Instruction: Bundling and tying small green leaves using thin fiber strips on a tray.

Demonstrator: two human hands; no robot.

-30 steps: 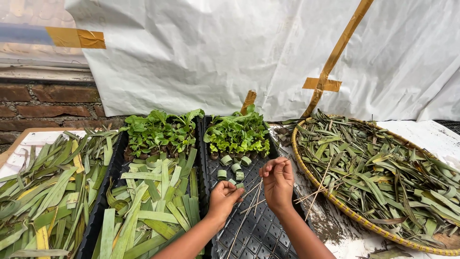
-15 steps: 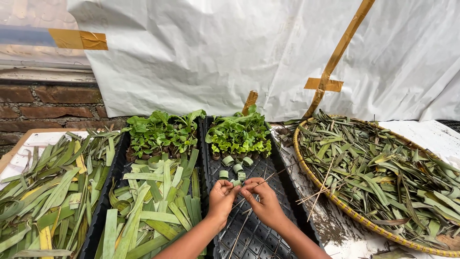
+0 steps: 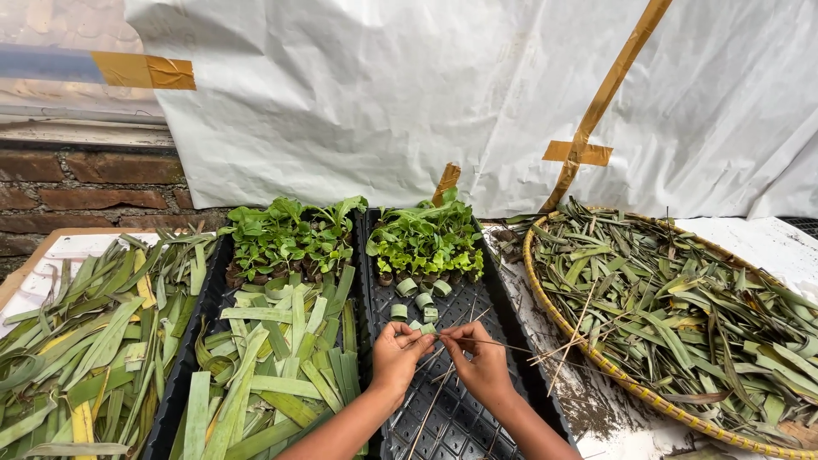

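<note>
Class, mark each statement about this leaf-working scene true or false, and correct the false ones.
1. Both hands, left hand and right hand, work over the right-hand black tray. True.
2. The right hand pinches a thin stick. True.
3. The round woven basket holds seedlings. False: it holds dried leaves; the seedlings stand at the far end of the black trays.
4. The small green leaf rings lie in the basket. False: they lie in the right-hand black tray, just before the seedlings.

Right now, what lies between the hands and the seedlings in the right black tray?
In the head view, several small green leaf rings lie on the tray, between the hands (left, right) and the seedlings.
</note>
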